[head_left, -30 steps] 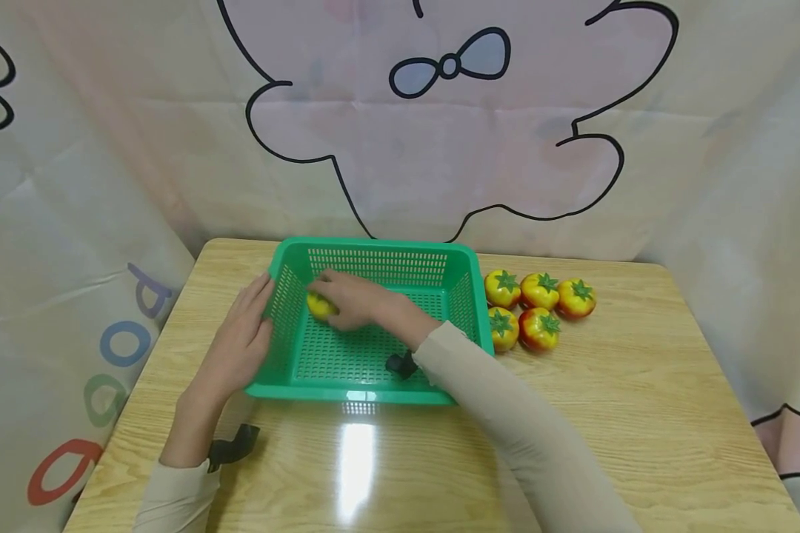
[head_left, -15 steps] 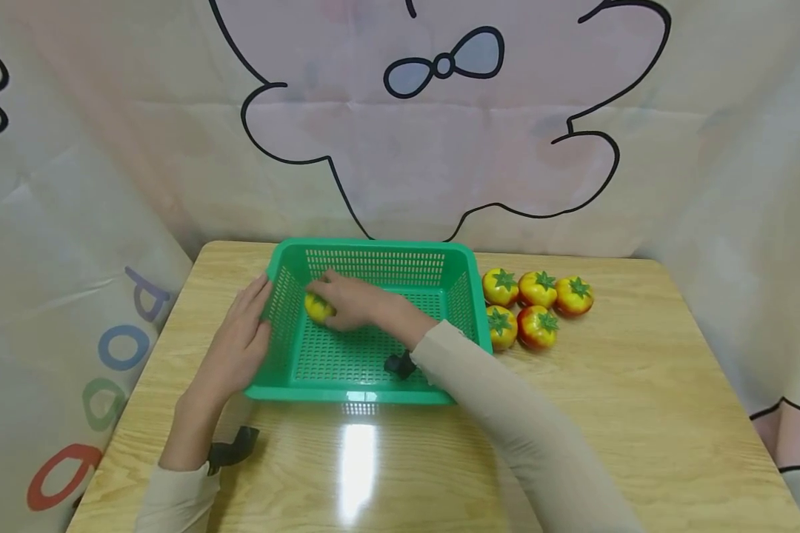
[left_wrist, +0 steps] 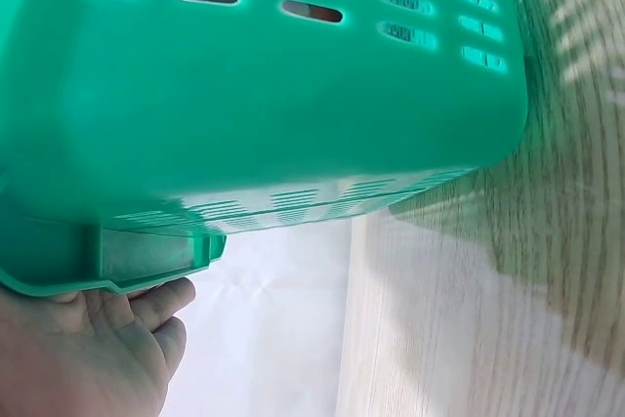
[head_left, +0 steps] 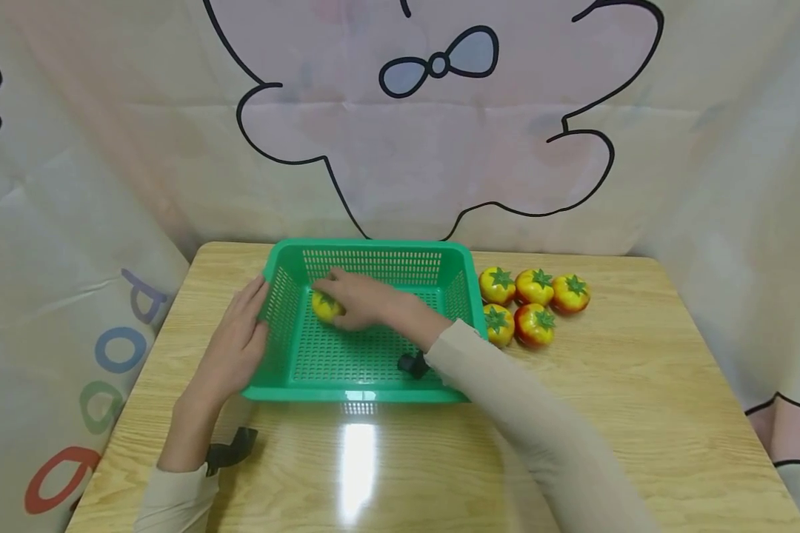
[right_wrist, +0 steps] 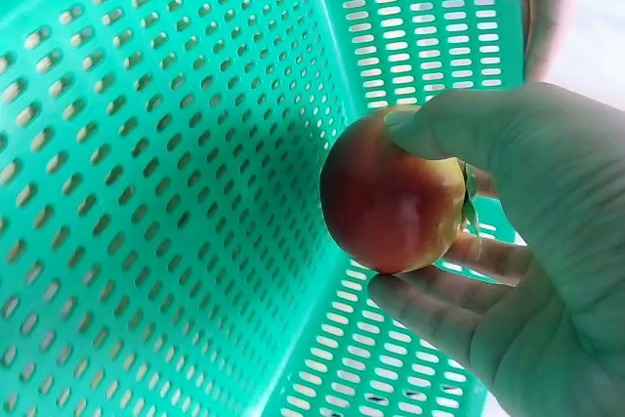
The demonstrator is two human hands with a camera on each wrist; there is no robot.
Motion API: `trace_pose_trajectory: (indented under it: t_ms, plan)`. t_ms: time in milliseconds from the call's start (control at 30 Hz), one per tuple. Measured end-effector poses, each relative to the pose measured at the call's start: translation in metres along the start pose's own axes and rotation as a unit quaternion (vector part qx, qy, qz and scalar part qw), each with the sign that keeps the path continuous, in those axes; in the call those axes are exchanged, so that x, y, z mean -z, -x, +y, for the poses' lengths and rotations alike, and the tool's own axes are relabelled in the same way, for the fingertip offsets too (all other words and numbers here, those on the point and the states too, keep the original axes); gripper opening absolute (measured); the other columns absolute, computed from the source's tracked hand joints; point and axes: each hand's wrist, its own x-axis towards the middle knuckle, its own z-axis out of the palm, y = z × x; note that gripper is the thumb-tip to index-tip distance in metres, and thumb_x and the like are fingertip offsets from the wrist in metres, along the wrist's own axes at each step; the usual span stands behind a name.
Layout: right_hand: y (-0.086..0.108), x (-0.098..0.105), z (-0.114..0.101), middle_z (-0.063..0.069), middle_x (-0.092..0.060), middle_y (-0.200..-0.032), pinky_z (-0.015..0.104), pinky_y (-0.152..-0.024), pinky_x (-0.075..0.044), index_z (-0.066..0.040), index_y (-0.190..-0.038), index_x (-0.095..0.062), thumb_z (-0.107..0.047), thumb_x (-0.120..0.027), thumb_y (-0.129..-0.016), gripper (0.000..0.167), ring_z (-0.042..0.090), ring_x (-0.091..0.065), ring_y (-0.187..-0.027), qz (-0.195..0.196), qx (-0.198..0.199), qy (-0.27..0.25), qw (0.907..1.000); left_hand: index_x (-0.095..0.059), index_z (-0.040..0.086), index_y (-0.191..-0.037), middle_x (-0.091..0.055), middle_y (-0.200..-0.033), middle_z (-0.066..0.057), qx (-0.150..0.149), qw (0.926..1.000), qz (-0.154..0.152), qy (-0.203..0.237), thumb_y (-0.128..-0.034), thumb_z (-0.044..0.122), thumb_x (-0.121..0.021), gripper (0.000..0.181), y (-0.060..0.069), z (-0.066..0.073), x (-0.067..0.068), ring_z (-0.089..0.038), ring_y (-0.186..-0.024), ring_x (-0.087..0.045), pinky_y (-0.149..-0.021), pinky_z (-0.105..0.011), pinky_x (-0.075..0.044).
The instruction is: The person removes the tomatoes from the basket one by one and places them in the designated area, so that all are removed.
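A yellow-and-red tomato point(head_left: 327, 307) with green leaves on top is inside the green basket point(head_left: 367, 395), near its left wall. My right hand point(head_left: 363, 300) holds it, with the thumb on one side and fingers on the other in the right wrist view, where the tomato point(right_wrist: 386, 197) shows its red underside. My left hand point(head_left: 233, 344) grips the basket's left rim. From the left wrist, the fingers of that hand point(left_wrist: 107, 349) show curled beneath the rim, and its thumb tip shows over the wall in the right wrist view.
Several more tomatoes point(head_left: 535, 326) stand in two rows against the basket's right side on the wooden table point(head_left: 640, 392). A curtain point(head_left: 407, 170) with cartoon drawings hangs right behind the table's back edge, and another drapes the left side.
My right hand has shifted slightly to the right with the tomato, away from the basket's left wall. My left hand stays at the rim. The head view has turned a little.
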Motion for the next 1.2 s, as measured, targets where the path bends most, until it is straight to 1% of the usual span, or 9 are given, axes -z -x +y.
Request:
trace_pose_trajectory:
  t_ms: [167, 433, 633, 767, 867, 1000, 1100, 1200]
  plan:
    - [0.014, 0.007, -0.001, 0.014, -0.049, -0.154, 0.032, -0.094, -0.058, -0.016, -0.162, -0.043, -0.025, -0.069, -0.102, 0.066, 0.019, -0.061, -0.111, 0.005, 0.007, 0.008, 0.9999, -0.023, 0.006, -0.169, -0.019, -0.178, -0.016, -0.002, 1.0, 0.001, -0.004, -0.1089, 0.011, -0.033, 0.061, 0.0, 0.0, 0.0, -0.043, -0.166, -0.013, -0.135, -0.062, -0.011]
    - [0.033, 0.018, -0.002, 0.013, -0.049, -0.155, 0.03, -0.094, -0.057, -0.018, -0.162, -0.044, -0.024, -0.069, -0.102, 0.065, 0.017, -0.06, -0.112, 0.011, 0.012, 0.024, 0.9996, -0.023, 0.006, -0.169, -0.019, -0.178, -0.016, 0.0, 1.0, 0.001, 0.001, -0.1091, 0.011, -0.033, 0.061, 0.001, -0.001, 0.0, -0.043, -0.166, -0.012, -0.136, -0.061, -0.011]
    - [0.048, 0.024, -0.002, 0.013, -0.046, -0.158, 0.031, -0.095, -0.057, -0.017, -0.16, -0.046, -0.023, -0.07, -0.101, 0.064, 0.019, -0.06, -0.115, 0.026, 0.019, 0.006, 0.9995, -0.024, 0.004, -0.168, -0.019, -0.178, -0.016, -0.01, 0.9999, 0.005, 0.002, -0.1089, 0.01, -0.034, 0.061, 0.0, -0.002, 0.0, -0.043, -0.166, -0.013, -0.137, -0.057, -0.009]
    - [0.06, 0.028, -0.001, 0.013, -0.046, -0.158, 0.032, -0.098, -0.057, -0.017, -0.16, -0.046, -0.023, -0.07, -0.101, 0.064, 0.019, -0.06, -0.115, 0.038, 0.023, 0.001, 0.999, -0.024, 0.004, -0.168, -0.019, -0.178, -0.016, -0.007, 1.0, 0.003, 0.001, -0.109, 0.011, -0.033, 0.061, 0.0, -0.002, 0.0, -0.044, -0.166, -0.013, -0.136, -0.059, -0.01]
    - [0.07, 0.029, 0.003, 0.013, -0.047, -0.157, 0.031, -0.097, -0.057, -0.018, -0.16, -0.046, -0.023, -0.07, -0.101, 0.064, 0.018, -0.061, -0.11, 0.054, 0.027, 0.001, 0.9982, -0.024, 0.003, -0.168, -0.019, -0.178, -0.017, -0.008, 1.0, 0.002, 0.0, -0.1088, 0.01, -0.033, 0.06, 0.0, -0.002, 0.0, -0.044, -0.166, -0.013, -0.136, -0.059, -0.01]
    - [0.085, 0.031, 0.008, 0.012, -0.046, -0.157, 0.029, -0.093, -0.058, -0.019, -0.16, -0.047, -0.022, -0.07, -0.1, 0.064, 0.014, -0.063, -0.103, 0.074, 0.028, -0.018, 0.9967, -0.024, 0.002, -0.168, -0.019, -0.178, -0.017, -0.01, 1.0, 0.002, 0.002, -0.1087, 0.01, -0.033, 0.06, -0.001, -0.002, 0.0, -0.044, -0.166, -0.013, -0.136, -0.059, -0.01]
    - [0.096, 0.031, 0.012, 0.011, -0.046, -0.158, 0.028, -0.092, -0.058, -0.019, -0.159, -0.048, -0.021, -0.071, -0.1, 0.064, 0.012, -0.064, -0.1, 0.086, 0.022, -0.038, 0.9953, -0.024, 0.003, -0.168, -0.019, -0.178, -0.017, -0.008, 1.0, 0.002, 0.003, -0.1088, 0.011, -0.033, 0.06, -0.001, -0.001, 0.0, -0.044, -0.166, -0.013, -0.136, -0.06, -0.01]
    - [0.105, 0.031, 0.017, 0.011, -0.046, -0.158, 0.029, -0.091, -0.059, -0.018, -0.159, -0.049, -0.023, -0.072, -0.1, 0.064, 0.012, -0.065, -0.101, 0.102, 0.013, -0.043, 0.9938, -0.024, 0.004, -0.168, -0.019, -0.178, -0.017, -0.006, 1.0, 0.002, 0.004, -0.1091, 0.011, -0.033, 0.06, -0.001, -0.001, 0.0, -0.044, -0.166, -0.013, -0.135, -0.062, -0.011]
